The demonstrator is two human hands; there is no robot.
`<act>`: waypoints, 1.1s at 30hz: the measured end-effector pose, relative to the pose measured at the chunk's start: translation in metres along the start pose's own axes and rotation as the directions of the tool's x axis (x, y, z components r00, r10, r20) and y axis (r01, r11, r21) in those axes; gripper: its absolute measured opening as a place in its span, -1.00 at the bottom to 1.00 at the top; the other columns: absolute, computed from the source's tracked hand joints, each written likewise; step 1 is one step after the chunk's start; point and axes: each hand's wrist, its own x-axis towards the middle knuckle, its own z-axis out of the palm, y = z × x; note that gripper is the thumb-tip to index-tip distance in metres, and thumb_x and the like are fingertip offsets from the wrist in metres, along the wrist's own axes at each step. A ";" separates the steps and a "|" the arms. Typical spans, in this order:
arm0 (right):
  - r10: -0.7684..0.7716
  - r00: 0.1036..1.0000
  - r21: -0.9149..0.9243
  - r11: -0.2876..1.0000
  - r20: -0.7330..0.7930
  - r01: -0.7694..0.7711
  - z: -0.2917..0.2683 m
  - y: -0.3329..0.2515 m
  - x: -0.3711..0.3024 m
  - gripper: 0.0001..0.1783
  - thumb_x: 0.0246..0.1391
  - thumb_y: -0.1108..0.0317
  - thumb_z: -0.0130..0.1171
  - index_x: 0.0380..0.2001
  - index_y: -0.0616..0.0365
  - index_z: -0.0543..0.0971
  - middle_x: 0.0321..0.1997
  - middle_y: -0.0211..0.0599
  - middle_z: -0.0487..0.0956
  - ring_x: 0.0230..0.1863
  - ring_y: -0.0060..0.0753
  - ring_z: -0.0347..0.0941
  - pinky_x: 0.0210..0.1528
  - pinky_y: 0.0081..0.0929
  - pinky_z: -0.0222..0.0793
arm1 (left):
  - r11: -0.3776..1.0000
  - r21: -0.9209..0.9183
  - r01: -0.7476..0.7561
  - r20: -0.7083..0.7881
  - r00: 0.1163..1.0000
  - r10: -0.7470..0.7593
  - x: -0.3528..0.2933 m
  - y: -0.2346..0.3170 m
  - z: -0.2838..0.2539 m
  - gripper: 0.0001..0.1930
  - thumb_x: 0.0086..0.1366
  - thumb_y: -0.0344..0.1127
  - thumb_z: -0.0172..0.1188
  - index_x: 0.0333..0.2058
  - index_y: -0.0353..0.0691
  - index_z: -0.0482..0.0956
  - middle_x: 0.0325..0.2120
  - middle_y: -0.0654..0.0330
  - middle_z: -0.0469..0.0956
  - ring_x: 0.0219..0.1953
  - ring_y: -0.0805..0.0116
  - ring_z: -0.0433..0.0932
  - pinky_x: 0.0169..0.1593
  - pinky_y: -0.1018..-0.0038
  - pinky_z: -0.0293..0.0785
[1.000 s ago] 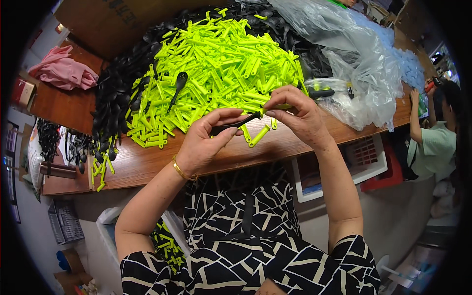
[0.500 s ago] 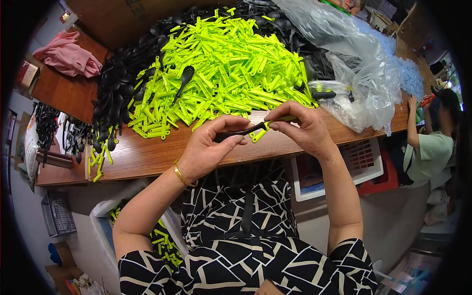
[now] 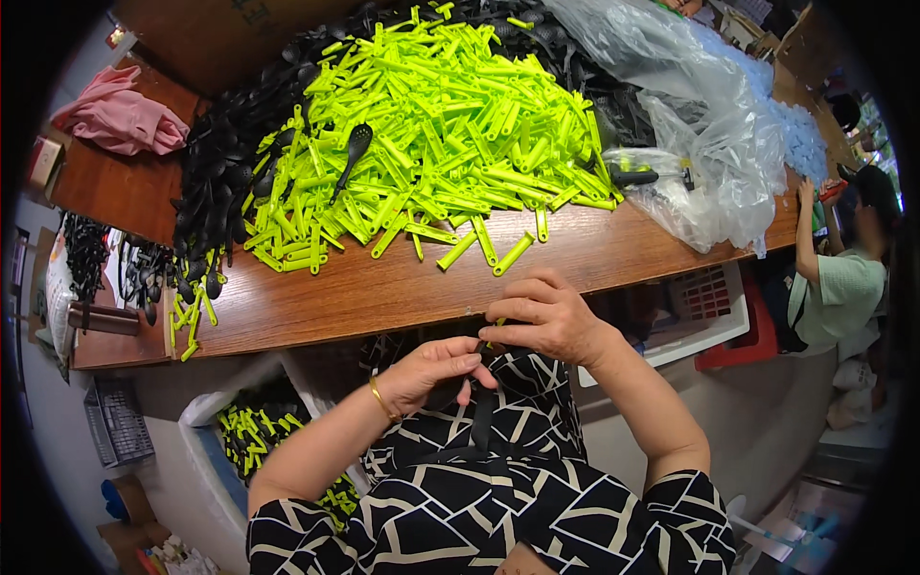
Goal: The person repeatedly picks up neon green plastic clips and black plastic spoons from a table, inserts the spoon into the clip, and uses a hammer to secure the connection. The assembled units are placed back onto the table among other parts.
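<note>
Low in front of my lap, just off the table's near edge, my left hand [image 3: 428,374] is closed around a black kitchen utensil, whose head is hidden by the palm. Close beside it, my right hand [image 3: 548,318] pinches a lime-green handle [image 3: 494,333], of which only a sliver shows between the fingers. The two parts seem to meet between my fingertips, though the join cannot be made out. Beyond my hands, a large heap of lime-green handles [image 3: 460,125] covers the table, with a black slotted spoon [image 3: 356,153] lying on it.
Black utensils [image 3: 216,182] are piled behind and left of the heap. Clear plastic sheeting [image 3: 714,144] lies right, near a black-handled tool [image 3: 634,178]. A bin [image 3: 201,431] of green-handled pieces stands lower left; a white basket [image 3: 733,321] sits under the table. Another person [image 3: 843,287] works far right.
Both hands have come down and back from above the table toward my lap, carrying the black utensil and green handle. Several loose green handles now show on the table where my hands were.
</note>
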 end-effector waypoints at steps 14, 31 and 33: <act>0.205 0.979 0.075 0.976 0.004 -0.204 0.008 0.029 -0.002 -0.63 -0.03 0.38 0.27 -0.08 -0.07 0.72 -0.19 -0.44 0.65 -0.11 -0.34 0.59 -0.03 -0.29 0.43 | 0.946 -0.147 -0.288 -0.448 0.873 0.195 0.025 -0.031 0.022 -0.71 0.56 -0.28 0.04 0.11 -0.34 0.43 -0.28 0.06 0.64 -0.28 0.22 0.75 -0.24 0.41 0.74; 0.873 0.280 0.272 0.405 -0.400 -0.873 -0.077 0.144 -0.081 -0.63 0.24 0.04 0.31 -0.16 0.13 0.56 -0.51 -0.28 0.62 -0.50 -0.38 0.56 -0.36 -0.37 0.43 | 0.948 -0.034 -0.318 -0.496 0.828 0.260 0.033 -0.037 0.025 -0.67 0.54 -0.25 0.08 0.15 -0.30 0.43 -0.33 0.14 0.63 -0.35 0.24 0.73 -0.31 0.40 0.73; 0.929 0.061 0.651 0.302 -0.365 -0.696 -0.068 0.135 -0.095 -0.66 0.23 0.10 0.35 -0.20 0.13 0.54 -0.53 -0.37 0.61 -0.50 -0.60 0.49 -0.42 -0.51 0.36 | 0.948 -0.017 -0.318 -0.503 0.822 0.267 0.033 -0.039 0.026 -0.67 0.54 -0.25 0.08 0.15 -0.30 0.43 -0.33 0.14 0.63 -0.36 0.24 0.73 -0.32 0.40 0.73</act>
